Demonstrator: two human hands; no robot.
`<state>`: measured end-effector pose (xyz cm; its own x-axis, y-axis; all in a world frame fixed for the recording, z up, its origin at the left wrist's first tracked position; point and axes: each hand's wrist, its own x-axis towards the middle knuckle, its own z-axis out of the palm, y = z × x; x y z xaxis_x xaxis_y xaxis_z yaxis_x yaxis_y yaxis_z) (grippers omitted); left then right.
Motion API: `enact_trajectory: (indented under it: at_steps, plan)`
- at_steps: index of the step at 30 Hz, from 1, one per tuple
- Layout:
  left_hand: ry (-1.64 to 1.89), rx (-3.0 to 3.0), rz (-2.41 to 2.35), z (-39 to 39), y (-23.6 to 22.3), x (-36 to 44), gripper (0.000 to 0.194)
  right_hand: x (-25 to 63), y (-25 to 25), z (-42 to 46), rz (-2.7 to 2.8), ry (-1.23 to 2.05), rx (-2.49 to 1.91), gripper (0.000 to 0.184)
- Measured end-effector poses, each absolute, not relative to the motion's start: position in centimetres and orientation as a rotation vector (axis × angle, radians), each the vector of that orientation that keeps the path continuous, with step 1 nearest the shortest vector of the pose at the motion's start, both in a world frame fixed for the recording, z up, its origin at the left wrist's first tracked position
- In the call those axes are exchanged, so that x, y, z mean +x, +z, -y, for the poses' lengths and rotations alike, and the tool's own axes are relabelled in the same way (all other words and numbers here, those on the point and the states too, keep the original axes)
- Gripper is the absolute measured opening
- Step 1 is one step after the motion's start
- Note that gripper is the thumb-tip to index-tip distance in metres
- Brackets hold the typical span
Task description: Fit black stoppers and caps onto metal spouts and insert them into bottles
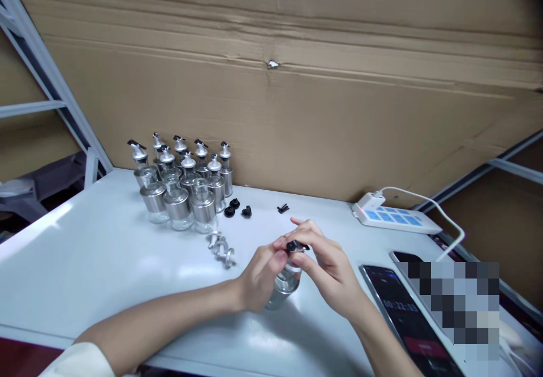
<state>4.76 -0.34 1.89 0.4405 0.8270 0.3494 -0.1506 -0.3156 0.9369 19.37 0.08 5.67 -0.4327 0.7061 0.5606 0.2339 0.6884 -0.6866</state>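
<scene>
A glass oil bottle with a metal band stands on the table between my two hands, slightly tilted in view. On its top is a silver pour spout with a black flip cap. My left hand is closed at the spout, its thumb and fingers pressed against the near left side. From the right, my right hand curls around the same pour spout, thumb in front and fingers behind. The fingers partly cover the spout and the bottle's neck.
At the left stand several bottles with spouts and three open bottles. Loose silver spouts, black stoppers and a black flip cap lie nearby. A power strip and a phone lie right; cardboard stands behind.
</scene>
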Motion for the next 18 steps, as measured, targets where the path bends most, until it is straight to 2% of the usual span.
enact_trajectory:
  at_steps: [8, 18]
  plan:
    - [1.071, 1.575, -0.587, 0.3, 2.3, 4.6, 0.047, 19.2, 5.0, 0.0, 1.964, 0.605, -0.69, 0.018]
    - [1.103, 1.574, -0.529, 0.8, 1.7, 4.9, 0.05, 18.6, 3.3, 1.2, 1.885, 0.484, -0.656, 0.022]
